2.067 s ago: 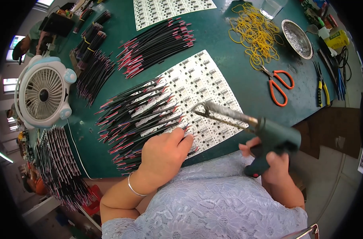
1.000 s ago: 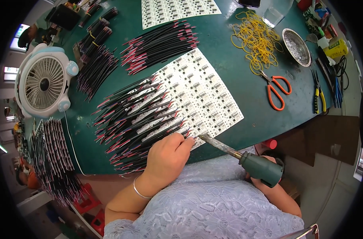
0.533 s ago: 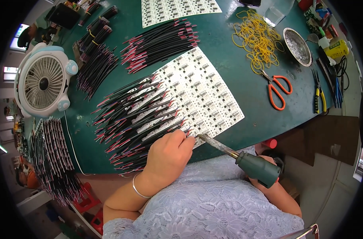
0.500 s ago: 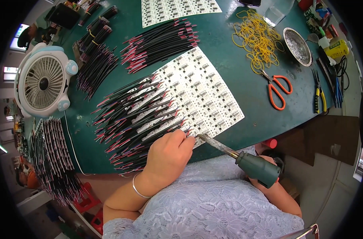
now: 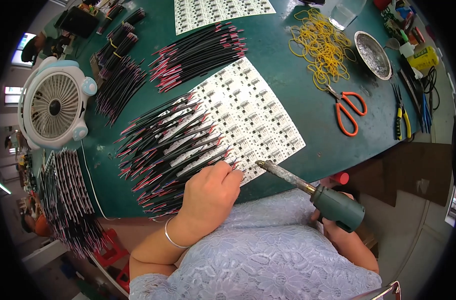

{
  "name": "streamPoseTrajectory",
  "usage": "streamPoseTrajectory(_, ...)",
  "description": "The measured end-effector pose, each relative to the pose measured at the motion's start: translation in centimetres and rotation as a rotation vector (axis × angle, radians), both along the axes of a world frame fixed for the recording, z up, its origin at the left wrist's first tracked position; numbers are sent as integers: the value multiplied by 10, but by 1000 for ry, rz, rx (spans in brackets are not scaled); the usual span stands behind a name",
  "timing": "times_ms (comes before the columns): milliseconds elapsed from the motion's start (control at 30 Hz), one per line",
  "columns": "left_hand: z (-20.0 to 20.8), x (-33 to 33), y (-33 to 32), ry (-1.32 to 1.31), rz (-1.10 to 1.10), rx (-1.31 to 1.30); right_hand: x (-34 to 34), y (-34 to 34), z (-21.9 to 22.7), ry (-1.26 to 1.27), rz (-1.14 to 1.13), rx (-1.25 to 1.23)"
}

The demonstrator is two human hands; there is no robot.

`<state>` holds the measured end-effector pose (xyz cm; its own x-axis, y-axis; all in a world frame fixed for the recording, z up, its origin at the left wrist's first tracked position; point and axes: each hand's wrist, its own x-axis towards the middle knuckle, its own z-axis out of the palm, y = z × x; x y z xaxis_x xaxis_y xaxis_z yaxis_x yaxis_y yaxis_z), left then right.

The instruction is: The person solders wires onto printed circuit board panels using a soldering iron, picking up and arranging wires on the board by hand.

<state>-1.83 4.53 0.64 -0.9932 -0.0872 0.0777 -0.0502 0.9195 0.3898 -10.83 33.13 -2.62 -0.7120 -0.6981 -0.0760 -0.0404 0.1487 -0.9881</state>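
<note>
A white circuit board sheet (image 5: 268,117) lies aslant on the green table. Black wires (image 5: 160,145) with red ends are attached in rows across its left part. At the sheet's near edge my left hand (image 5: 208,192) is closed in a pinch on a wire, most of which the hand hides. My right hand (image 5: 331,228) grips a soldering iron (image 5: 338,207) by its green handle and is partly hidden behind it. The iron's tip is just right of my left fingertips, over the board's near corner.
Bundled wires (image 5: 198,55) and another board sheet (image 5: 223,15) lie at the back. A fan (image 5: 55,105) stands at the left. To the right are yellow rubber bands (image 5: 320,47), a metal bowl (image 5: 373,55), orange-handled cutters (image 5: 348,112) and yellow-black pliers (image 5: 400,117).
The soldering iron has moved right, its tip drawing away from my left fingertips and rising slightly in the picture. My left hand stays almost in place.
</note>
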Motion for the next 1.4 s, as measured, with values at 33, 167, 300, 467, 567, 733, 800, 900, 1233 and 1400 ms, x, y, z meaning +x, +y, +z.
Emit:
streamPoseTrajectory(33, 0, -1, 0, 11, 7, 10, 0, 1, 0, -8, 19, 33)
streamPoseTrajectory(167, 0, -2, -2, 40, 9, 60, -1, 3, -4, 125, 58, 168)
streamPoseTrajectory(300, 1, -3, -2, 21, -6, 49, -1, -1, -9, 193, 117, 110)
streamPoseTrajectory(467, 2, -2, -1, -11, -11, 13, -5, -4, -6, 317, 179, 61)
streamPoseTrajectory(567, 3, -1, 1, -27, -5, -8, -6, -1, -7, 481, 198, 83)
streamPoseTrajectory(733, 2, -3, 0, -27, -10, -21, -3, 3, -14, 342, 170, 43)
streamPoseTrajectory(800, 2, -4, 0, -29, -11, -25, -13, 4, -11, 375, 234, 30)
streamPoseTrajectory(900, 4, -5, 0, -38, -14, -29, 2, 2, -8, -26, 33, -73)
streamPoseTrajectory(1233, 1, 2, -2, -10, -11, -1, -60, -109, -8, -734, -340, -695)
streamPoseTrajectory(1400, 4, 22, -16, -63, -67, 123, -52, -113, -28, -735, -316, -705)
